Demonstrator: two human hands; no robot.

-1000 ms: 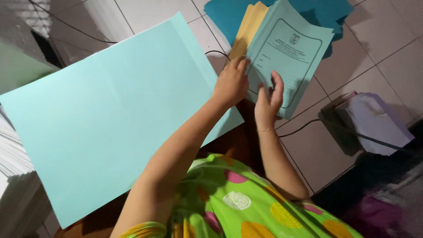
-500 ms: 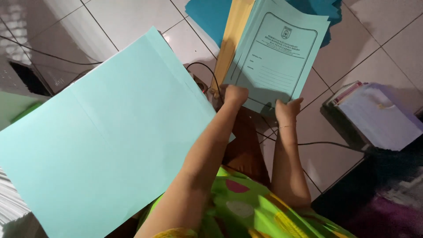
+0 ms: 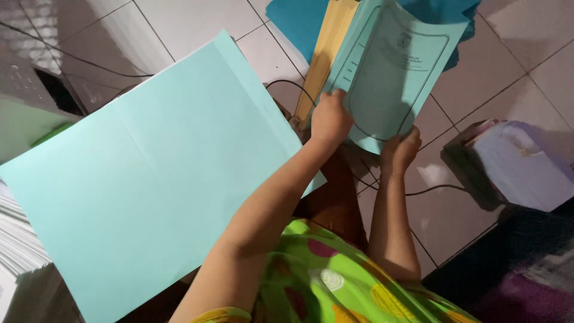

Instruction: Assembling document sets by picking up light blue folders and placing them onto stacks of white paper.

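Fingers of your left hand (image 3: pixel 330 116) and right hand (image 3: pixel 402 149) pinch the pale green printed paper booklet (image 3: pixel 394 72)'s lower edge. Beside it lies a large light-blue open paper folder (image 3: pixel 137 179).

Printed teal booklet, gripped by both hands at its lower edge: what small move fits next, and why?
Probably lower the printed teal booklet flat: it bows upward, held only at its bottom edge by the left hand and right hand, above the yellow sheets and the open blank teal sheet.

Illumination: moderate, indoor. Glare appears on the floor tiles (image 3: pixel 179 24) at upper left. Lower right corner is dark. Slight motion blur throughout.
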